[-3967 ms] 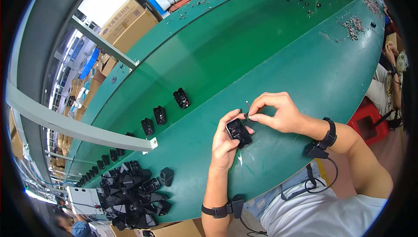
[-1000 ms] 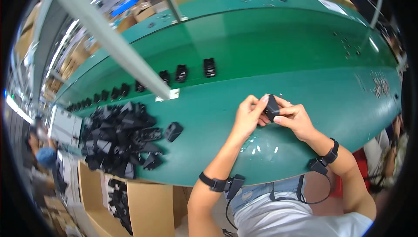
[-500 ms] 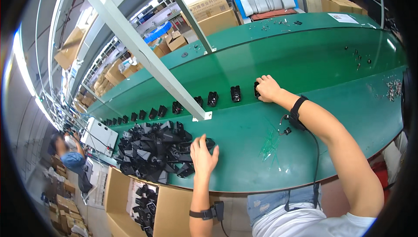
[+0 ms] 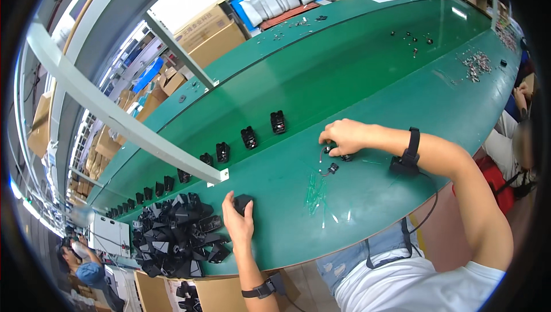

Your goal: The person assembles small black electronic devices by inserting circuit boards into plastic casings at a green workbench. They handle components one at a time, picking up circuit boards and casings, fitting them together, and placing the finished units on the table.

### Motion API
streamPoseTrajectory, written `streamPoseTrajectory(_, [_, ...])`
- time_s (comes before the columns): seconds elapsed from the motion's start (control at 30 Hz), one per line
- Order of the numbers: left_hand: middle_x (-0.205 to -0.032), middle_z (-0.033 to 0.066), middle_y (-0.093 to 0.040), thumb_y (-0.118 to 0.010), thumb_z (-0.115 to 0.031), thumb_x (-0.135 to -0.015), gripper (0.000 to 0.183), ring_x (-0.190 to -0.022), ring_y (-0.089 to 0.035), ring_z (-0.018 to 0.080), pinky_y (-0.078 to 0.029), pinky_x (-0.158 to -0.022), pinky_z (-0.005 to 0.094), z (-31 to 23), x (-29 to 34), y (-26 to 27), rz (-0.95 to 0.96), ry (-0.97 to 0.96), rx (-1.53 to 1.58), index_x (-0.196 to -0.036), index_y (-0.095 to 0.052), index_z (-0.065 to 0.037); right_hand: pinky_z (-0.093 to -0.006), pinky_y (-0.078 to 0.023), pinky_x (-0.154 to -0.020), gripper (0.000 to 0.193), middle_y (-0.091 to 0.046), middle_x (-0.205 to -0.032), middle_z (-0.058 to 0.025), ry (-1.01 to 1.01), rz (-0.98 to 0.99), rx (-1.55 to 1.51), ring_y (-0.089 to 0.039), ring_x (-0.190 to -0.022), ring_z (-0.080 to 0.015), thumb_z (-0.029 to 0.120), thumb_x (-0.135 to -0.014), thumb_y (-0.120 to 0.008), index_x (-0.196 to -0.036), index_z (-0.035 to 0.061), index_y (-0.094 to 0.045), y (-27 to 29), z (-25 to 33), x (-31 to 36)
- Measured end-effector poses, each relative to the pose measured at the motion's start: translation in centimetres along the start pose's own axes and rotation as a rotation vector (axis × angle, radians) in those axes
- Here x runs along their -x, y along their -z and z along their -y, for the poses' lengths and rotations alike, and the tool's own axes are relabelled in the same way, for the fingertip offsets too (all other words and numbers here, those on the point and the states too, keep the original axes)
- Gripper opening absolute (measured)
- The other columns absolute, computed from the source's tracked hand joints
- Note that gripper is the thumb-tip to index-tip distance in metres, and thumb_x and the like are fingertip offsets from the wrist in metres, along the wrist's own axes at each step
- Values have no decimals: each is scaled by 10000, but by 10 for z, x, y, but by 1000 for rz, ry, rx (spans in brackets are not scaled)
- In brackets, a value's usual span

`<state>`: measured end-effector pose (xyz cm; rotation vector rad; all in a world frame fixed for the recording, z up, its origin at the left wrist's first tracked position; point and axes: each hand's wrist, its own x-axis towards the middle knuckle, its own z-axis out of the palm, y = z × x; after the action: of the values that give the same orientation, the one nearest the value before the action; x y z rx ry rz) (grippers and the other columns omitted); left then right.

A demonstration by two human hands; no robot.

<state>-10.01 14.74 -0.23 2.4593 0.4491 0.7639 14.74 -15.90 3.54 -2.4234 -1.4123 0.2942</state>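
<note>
My left hand grips a black plastic housing on the green table, just right of a heap of the same black housings. My right hand rests further right, fingertips pinching at small black parts with thin red wires. A bundle of thin green wires lies between the two hands. A row of finished black housings stands on the darker belt beyond.
A grey metal rail crosses overhead at left. Small metal parts lie scattered at the far right. Cardboard boxes stand behind the table. Another person works at lower left, and another sits at the right edge.
My right hand has pulled back from the row of housings on the belt to the small wired parts. My left hand stays at the housing beside the heap. The view has swung right.
</note>
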Motion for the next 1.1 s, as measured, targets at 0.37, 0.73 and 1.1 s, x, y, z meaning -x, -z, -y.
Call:
streamPoseTrajectory(0.37, [-1108,132,-631,-544,-277,-1018,385,-791,-706,202,-555,-548,261,-133,-52,-90,500,253,1024,-1301,-449,-33,-294,-591,-774,190,-643,-1004,-112,-7,-369,-641,-687,-841,-190,-59,-778,-622,-941,1,-699,-27,3,24])
streamPoseTrajectory(0.73, [-1148,174,-626,-500,-236,-1024,367,-888,-706,272,-615,-637,325,-138,-43,-127,743,459,1469,-1319,-412,-37,-287,-572,-768,135,-674,-1007,-82,27,-698,-712,-676,-875,-163,-5,-769,-733,-893,-1,-681,-15,21,54])
streamPoseTrajectory(1.1, [-1194,185,-589,-500,-207,-1011,402,-965,-685,272,-647,-721,382,-134,-36,-129,830,492,1781,-1356,-381,-36,-327,-562,-759,136,-712,-932,-102,208,-641,-715,-691,-848,-211,18,-809,-745,-943,6,-725,-18,38,64])
